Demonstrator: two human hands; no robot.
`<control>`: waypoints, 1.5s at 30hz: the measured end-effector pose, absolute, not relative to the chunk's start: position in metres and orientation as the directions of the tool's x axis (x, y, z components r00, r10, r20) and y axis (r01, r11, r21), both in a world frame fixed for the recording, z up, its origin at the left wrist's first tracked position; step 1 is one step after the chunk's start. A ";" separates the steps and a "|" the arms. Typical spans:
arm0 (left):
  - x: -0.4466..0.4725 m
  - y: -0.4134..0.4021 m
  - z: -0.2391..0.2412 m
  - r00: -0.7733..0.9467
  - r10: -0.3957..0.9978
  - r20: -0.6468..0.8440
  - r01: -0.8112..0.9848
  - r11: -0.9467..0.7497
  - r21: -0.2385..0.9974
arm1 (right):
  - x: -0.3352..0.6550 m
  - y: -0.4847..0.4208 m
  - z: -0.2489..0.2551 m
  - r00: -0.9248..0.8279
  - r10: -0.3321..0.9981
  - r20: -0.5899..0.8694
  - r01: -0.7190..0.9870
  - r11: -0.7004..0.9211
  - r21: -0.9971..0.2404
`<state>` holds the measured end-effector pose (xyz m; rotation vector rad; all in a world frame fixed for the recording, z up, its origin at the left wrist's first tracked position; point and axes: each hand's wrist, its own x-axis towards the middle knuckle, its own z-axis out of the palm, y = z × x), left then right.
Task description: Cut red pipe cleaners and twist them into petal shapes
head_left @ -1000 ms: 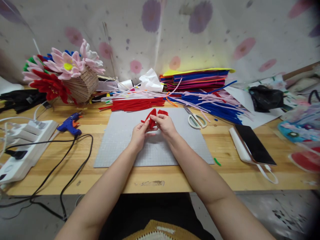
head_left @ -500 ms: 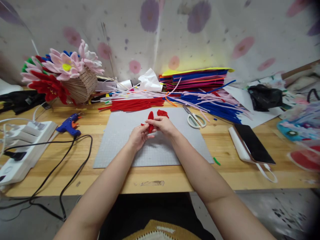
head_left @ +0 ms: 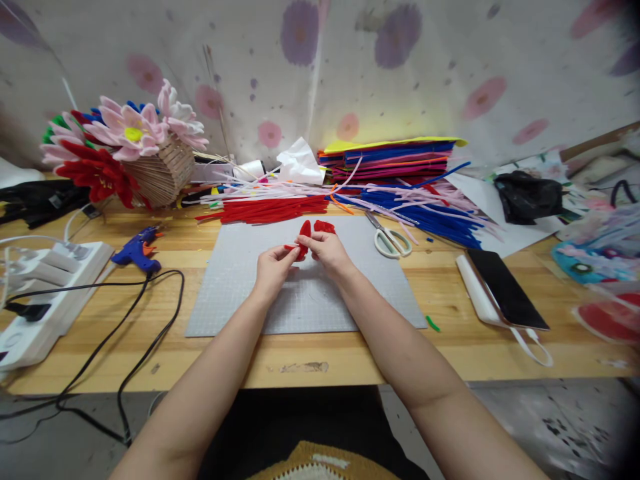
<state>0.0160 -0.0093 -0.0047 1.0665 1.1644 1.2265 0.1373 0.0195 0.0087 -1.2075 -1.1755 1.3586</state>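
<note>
Above the grey cutting mat [head_left: 225, 293], a red petal of fuzzy pipe cleaner [head_left: 305, 230] stands upright between my two hands. My left hand [head_left: 274, 270] is closed, its thumb and fingers pinching the petal's lower end, where a short red tip pokes out to the left. My right hand [head_left: 327, 252] grips the petal's side between thumb and fingers. Just beyond the right knuckles more red fuzzy pieces [head_left: 325, 227] lie on the mat, partly hidden by that hand. A bundle of red pipe cleaners [head_left: 275, 210] lies along the mat's far edge.
Scissors [head_left: 393, 241] rest at the mat's upper right. At left are a blue glue gun [head_left: 137, 250], a power strip [head_left: 60, 300] with black cords, and a basket of fuzzy flowers [head_left: 167, 170]. A phone [head_left: 507, 287] lies at right. Blue and pink pipe cleaners [head_left: 430, 213] spread behind.
The petal has shifted slightly right and away from me. My left hand has turned, its fingers now folded in closer around the petal's lower end.
</note>
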 end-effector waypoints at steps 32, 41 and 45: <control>0.019 -0.018 -0.004 -0.183 0.935 0.302 0.273 -0.247 0.930 | 0.126 0.021 0.000 0.139 0.987 -0.083 -0.171 -0.058 -0.984; 0.021 -0.006 -0.014 -0.142 0.983 0.117 0.032 -0.114 0.993 | 0.125 0.020 0.003 -0.031 0.995 -0.091 -0.196 -0.095 -0.976; 0.020 -0.004 -0.011 -0.050 0.997 -0.057 -0.171 0.048 0.984 | 0.130 0.023 0.002 -0.111 0.984 -0.141 -0.171 -0.159 -0.972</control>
